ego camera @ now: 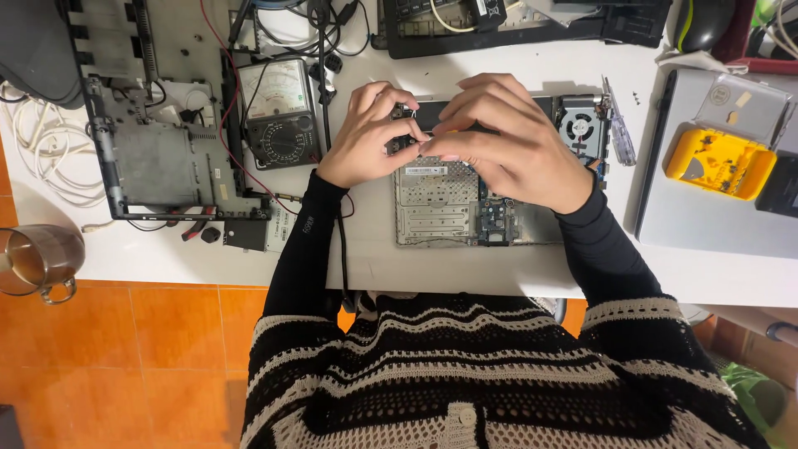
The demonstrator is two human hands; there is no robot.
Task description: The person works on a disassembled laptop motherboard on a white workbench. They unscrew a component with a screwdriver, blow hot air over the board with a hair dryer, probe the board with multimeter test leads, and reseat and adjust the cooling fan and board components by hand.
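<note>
Both hands met over the top edge of an opened laptop chassis (453,204) that lay flat on the white counter (374,258), its metal inner frame and circuit board exposed. The left hand (366,137) curled its grip around a small dark part (407,137) at the upper left corner of the chassis, fingers pinching it from the side, probably to steady it. The right hand (511,141) arched over the same spot, fingertips pressed together low against the part, though what exactly sat between them was hidden under the knuckles. Working close and from both sides likely kept the small piece from slipping. Just right of the right grip sat the cooling fan (576,126) in its corner of the chassis, and beyond it a clear-handled screwdriver (618,133) lay within easy reach. Left of the left grip stood an analog multimeter (278,116) with red and black leads, and farther left a stripped laptop base (150,141) with white cable (37,154) coiled beside it. Well right of the hands, a yellow tray (719,162) of small parts rested on a closed grey laptop (715,216). A metal mug (37,262) stood at the counter's near left edge, over an orange tiled floor (150,349).
</note>
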